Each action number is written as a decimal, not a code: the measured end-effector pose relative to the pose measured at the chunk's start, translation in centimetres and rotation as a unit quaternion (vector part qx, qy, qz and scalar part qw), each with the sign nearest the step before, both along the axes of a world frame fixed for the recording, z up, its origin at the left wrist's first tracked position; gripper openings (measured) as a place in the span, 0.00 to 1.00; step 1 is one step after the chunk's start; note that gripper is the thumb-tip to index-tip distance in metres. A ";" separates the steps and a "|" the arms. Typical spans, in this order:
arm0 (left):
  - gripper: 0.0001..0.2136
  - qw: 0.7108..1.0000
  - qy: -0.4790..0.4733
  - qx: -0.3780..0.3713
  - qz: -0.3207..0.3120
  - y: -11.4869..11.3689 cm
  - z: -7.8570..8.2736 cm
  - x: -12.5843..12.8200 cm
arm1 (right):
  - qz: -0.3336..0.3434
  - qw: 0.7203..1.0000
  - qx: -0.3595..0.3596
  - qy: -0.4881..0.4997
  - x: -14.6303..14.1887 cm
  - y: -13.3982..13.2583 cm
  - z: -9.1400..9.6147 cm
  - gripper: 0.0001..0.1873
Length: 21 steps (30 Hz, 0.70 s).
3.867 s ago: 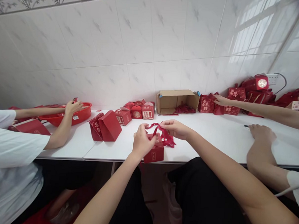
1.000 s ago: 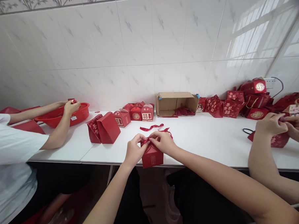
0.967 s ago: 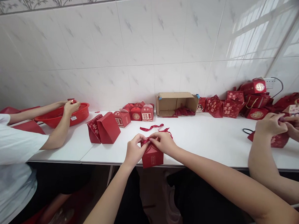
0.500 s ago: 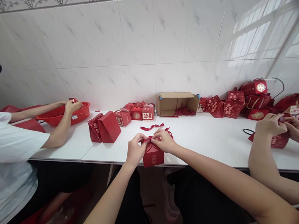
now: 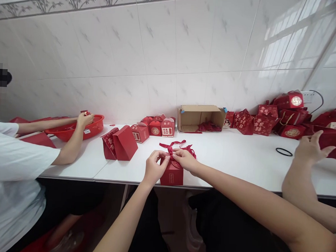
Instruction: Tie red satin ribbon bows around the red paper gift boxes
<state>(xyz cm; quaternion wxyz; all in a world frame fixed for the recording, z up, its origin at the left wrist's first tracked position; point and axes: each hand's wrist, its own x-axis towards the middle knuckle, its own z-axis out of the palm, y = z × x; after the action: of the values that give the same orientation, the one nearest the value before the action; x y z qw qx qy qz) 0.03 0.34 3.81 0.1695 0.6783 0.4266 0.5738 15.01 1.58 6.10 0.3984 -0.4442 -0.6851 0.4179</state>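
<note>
A small red gift box (image 5: 172, 173) stands at the near edge of the white table (image 5: 239, 159), right in front of me. A dark red ribbon (image 5: 175, 145) sits on its top, with loops trailing toward the wall. My left hand (image 5: 154, 167) pinches the ribbon at the box's left top corner. My right hand (image 5: 185, 159) pinches the ribbon on the right side of the top. Both hands are closed on the ribbon and nearly touch each other.
Folded red boxes (image 5: 119, 142) and small finished boxes (image 5: 157, 126) lie left of centre. An open cardboard carton (image 5: 201, 118) stands by the wall. Red bags (image 5: 280, 114) pile up at right. A person at left reaches into a red basin (image 5: 74, 127); another's hand (image 5: 311, 149) works at right, near a black band (image 5: 284, 151).
My hands stay on the box top, working the ribbon; its loops now stand higher over the box. The person at right has put the red bag aside and lifted a hand.
</note>
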 end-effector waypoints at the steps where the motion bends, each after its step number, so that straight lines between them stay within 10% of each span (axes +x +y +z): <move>1: 0.05 1.000 0.024 0.007 -0.009 -0.2 0.0 -0.1 | 0.000 1.000 -0.003 0.006 0.0 -0.1 0.0 0.13; 15: 0.08 0.991 0.079 -0.112 0.006 -0.7 2.0 -1.3 | -0.002 1.000 -0.002 -0.005 1.2 0.4 0.0 0.14; 21: 0.05 0.980 0.143 -0.116 -0.076 -0.8 3.9 -1.9 | 0.031 0.966 0.196 -0.164 1.6 1.0 0.4 0.15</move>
<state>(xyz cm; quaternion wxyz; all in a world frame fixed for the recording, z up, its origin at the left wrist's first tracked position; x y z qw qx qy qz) -1.88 -0.41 7.70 0.2273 0.7595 0.4572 0.4031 16.62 2.58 6.48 0.3467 -0.3979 -0.8233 0.2089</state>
